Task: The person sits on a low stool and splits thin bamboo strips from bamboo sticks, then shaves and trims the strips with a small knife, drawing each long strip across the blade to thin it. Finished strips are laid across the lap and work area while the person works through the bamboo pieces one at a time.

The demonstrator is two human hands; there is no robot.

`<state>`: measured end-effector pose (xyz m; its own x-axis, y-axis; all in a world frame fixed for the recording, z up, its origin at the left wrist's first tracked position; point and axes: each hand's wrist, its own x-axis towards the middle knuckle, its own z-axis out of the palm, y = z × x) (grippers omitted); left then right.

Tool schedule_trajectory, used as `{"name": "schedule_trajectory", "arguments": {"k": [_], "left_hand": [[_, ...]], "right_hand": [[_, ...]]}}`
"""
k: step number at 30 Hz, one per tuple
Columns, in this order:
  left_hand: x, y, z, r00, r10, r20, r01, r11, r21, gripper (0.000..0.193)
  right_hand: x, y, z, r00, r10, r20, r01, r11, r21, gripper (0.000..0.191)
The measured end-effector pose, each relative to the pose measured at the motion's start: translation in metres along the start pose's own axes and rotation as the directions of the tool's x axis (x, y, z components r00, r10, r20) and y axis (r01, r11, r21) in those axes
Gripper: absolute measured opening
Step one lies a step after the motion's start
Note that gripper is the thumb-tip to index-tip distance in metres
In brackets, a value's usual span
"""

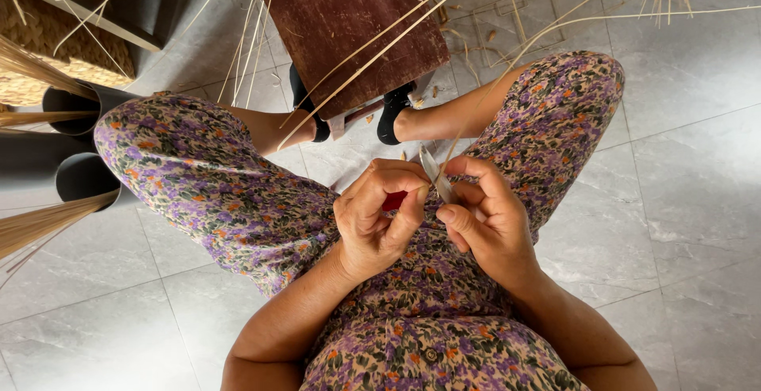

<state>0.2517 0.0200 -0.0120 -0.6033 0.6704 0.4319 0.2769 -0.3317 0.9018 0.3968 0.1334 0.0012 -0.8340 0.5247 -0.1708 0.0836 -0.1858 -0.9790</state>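
Observation:
I sit with my knees apart in a flowered dress, both hands together over my lap. My left hand (379, 215) is closed around a small tool with a red handle (394, 201); its thin metal blade (435, 170) sticks up between the hands. My right hand (485, 216) pinches a long thin straw strip (507, 66) against the blade. The strip runs up and away to the right over my right knee.
A dark brown wooden board (353, 30) lies on the floor between my feet, with several pale strips (372, 50) across it. Black tubes (79, 105) holding bundled straw stand at the left. Straw scraps litter the grey tiled floor (697, 185).

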Motion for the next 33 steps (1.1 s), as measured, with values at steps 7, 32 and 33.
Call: {"name": "schedule_trajectory", "arguments": {"k": [7, 32, 33], "left_hand": [[-0.002, -0.004, 0.002, 0.998, -0.061, 0.011, 0.062, 0.994, -0.091, 0.008], [0.037, -0.006, -0.024, 0.902, 0.220, 0.371, -0.369, 0.839, 0.400, 0.015], [0.034, -0.012, -0.021, 0.903, 0.242, 0.356, -0.377, 0.844, 0.381, 0.016]], "right_hand": [[0.005, -0.001, -0.005, 1.000, -0.002, 0.009, 0.002, 0.999, -0.036, 0.050], [0.020, 0.003, -0.009, 0.961, 0.245, 0.127, -0.274, 0.906, 0.324, 0.060], [0.020, 0.006, -0.008, 0.968, 0.228, 0.104, -0.250, 0.913, 0.321, 0.058]]}}
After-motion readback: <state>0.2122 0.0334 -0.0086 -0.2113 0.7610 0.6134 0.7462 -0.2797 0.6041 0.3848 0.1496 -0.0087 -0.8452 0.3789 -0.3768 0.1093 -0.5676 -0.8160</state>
